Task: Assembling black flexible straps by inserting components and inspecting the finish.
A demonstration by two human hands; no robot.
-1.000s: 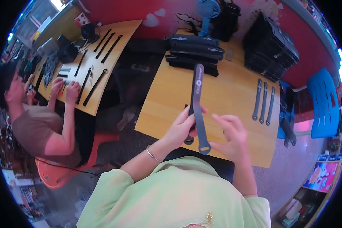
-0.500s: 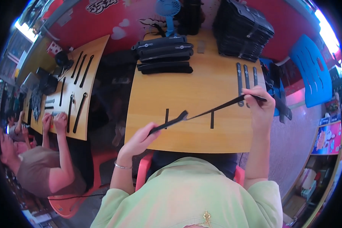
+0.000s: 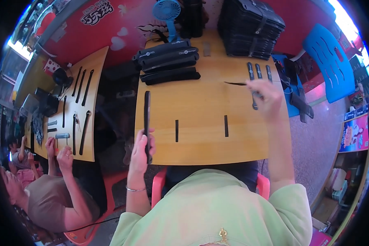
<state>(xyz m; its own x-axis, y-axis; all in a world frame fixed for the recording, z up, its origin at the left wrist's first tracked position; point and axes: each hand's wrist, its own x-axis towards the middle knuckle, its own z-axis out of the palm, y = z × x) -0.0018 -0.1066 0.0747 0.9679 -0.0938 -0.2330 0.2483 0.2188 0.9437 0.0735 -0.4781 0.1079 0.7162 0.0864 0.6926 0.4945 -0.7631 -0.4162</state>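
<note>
My left hand is closed round the lower part of a black strap, which stands nearly upright over the table's left edge. Over the right side of the table, my right hand is slightly blurred and pinches a thin dark strip that points left. Three dark straps with rounded ends lie side by side beyond that hand, which partly covers them. Two short black strips lie apart on the near half of the wooden table.
Bundled black straps and a blue fan stand at the back left. A tall stack of black packs is at the back right, near a blue chair. At left, a co-worker sits at another table holding several straps.
The black strap and the thin strip, close together before, are now apart. My left hand has turned its strap upright; my right hand has moved slightly left with the strip.
</note>
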